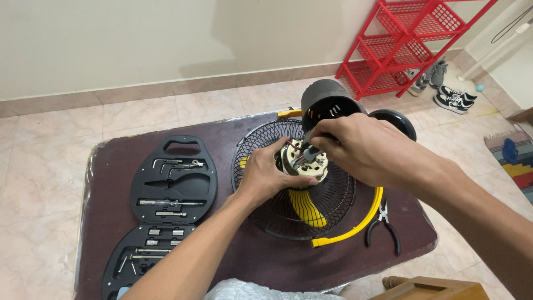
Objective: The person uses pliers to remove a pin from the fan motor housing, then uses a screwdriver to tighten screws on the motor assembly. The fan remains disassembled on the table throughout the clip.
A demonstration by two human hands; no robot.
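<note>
A fan motor (304, 163) with cream housing and copper windings stands in the middle of a black wire fan grille (333, 195) with a yellow rim. My left hand (268, 176) grips the motor's left side. My right hand (355, 147) is closed on a screwdriver (306, 154) with a black handle, its tip down on the motor's top. A black cylindrical motor cover (326, 101) lies just behind the hands, open end facing me.
An open black tool case (166, 205) with bits and hex keys lies at the left of the dark brown table (244, 261). Black-handled pliers (383, 222) lie at the right. A red wire rack (413, 41) and shoes (452, 97) stand on the floor behind.
</note>
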